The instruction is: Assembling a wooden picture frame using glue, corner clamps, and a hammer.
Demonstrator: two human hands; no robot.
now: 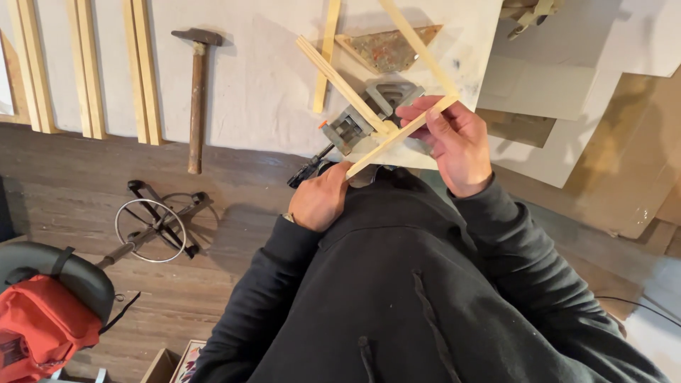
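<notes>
My right hand [454,142] grips a thin light wood strip [397,138] near its upper end, fingers wrapped over it. My left hand [319,198] is closed around the black handle [306,170] of a grey corner clamp [365,113], and the strip's lower end touches this hand. A second wood strip [340,84] lies across the clamp's jaws, and a third strip [418,46] runs up and left from my right hand. All of this rests on a white sheet [262,78] on the floor. My black hooded top fills the lower middle.
A hammer [196,92] lies on the white sheet at left. Several long wood strips [85,71] lie side by side along the far left. A round metal ring tool [152,227] lies on the wood floor, a red bag [42,326] at bottom left. Cardboard sheets [610,156] are at right.
</notes>
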